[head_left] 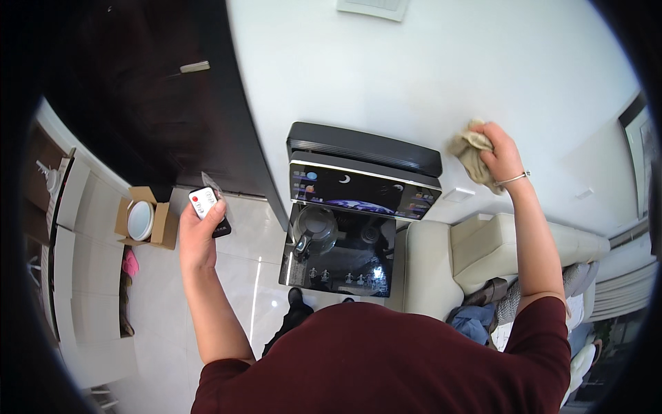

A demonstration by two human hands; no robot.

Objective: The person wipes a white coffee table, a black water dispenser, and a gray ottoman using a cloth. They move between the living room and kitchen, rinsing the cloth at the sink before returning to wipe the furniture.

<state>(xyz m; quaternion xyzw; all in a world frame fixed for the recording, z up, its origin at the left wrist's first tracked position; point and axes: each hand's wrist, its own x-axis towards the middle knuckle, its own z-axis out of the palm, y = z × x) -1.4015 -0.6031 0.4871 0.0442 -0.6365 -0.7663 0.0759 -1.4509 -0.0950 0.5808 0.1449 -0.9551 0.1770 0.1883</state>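
Observation:
My left hand [200, 234] grips a small white remote [203, 201] with a red button, along with a dark item behind it and some clear plastic, left of a black tea bar machine [365, 170]. The machine has a lit display and, on its lower shelf, a glass kettle [316, 233]. My right hand [501, 153] is closed on a crumpled beige cloth [474, 159], held up near the white wall, right of the machine's top.
A dark door [152, 96] stands at left, beside a cardboard box [164, 234] holding a round white object and a white cabinet [93, 276]. A cream sofa [427, 269] with clothing sits right of the machine. Framed items hang on the wall.

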